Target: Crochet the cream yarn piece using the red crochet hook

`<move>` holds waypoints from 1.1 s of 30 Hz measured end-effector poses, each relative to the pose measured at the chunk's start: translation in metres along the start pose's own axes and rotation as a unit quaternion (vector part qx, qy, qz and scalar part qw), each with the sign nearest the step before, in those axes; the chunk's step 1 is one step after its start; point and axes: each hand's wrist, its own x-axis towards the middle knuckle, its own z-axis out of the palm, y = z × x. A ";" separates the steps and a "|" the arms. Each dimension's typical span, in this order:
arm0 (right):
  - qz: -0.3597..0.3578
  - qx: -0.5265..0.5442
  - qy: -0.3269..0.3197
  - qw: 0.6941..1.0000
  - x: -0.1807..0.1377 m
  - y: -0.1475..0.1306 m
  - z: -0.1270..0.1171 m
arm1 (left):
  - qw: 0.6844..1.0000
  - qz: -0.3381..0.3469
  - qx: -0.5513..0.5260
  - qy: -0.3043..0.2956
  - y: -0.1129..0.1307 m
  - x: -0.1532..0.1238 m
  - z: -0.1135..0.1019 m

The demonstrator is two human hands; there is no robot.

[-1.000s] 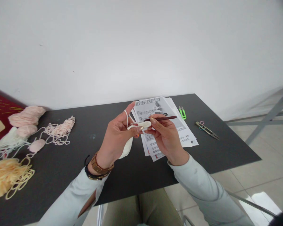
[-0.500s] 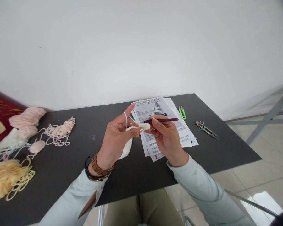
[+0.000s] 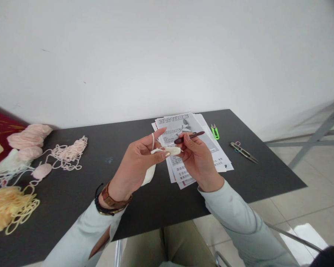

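My left hand (image 3: pixel 140 157) pinches a small white crochet piece (image 3: pixel 173 151) between thumb and fingers. White yarn (image 3: pixel 153 140) loops over its raised index finger. In my right hand (image 3: pixel 196 155) is a crochet hook with a dark brown handle (image 3: pixel 193 135), held like a pen. Its thin metal shaft points left, close above the crochet piece; whether the tip is in a stitch is too small to tell. Below my left palm a white yarn ball (image 3: pixel 149 175) shows in part, the rest hidden by the hand.
Printed sheets (image 3: pixel 189 174) lie on the dark table (image 3: pixel 161 207) beneath my hands. Green thread snips (image 3: pixel 215 131) and metal snips (image 3: pixel 243 152) are to the right. At the left are pink yarn (image 3: pixel 30 136), loose pale pink strands (image 3: pixel 69 154) and yellow yarn (image 3: pixel 7 207).
Both hands have shifted slightly right. The hook has tilted, its handle end now higher, and its metal shaft shows above the white piece.
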 end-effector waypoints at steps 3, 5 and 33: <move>-0.009 -0.008 -0.001 1.000 0.000 -0.003 -0.001 | 1.000 0.001 0.017 -0.012 0.000 -0.001 -0.001; -0.017 -0.020 0.000 1.000 0.000 -0.005 -0.001 | 0.999 -0.001 0.025 -0.021 0.000 -0.001 -0.002; -0.186 -0.174 -0.068 0.965 -0.003 -0.013 -0.009 | 0.982 0.037 0.181 -0.030 0.004 -0.003 -0.004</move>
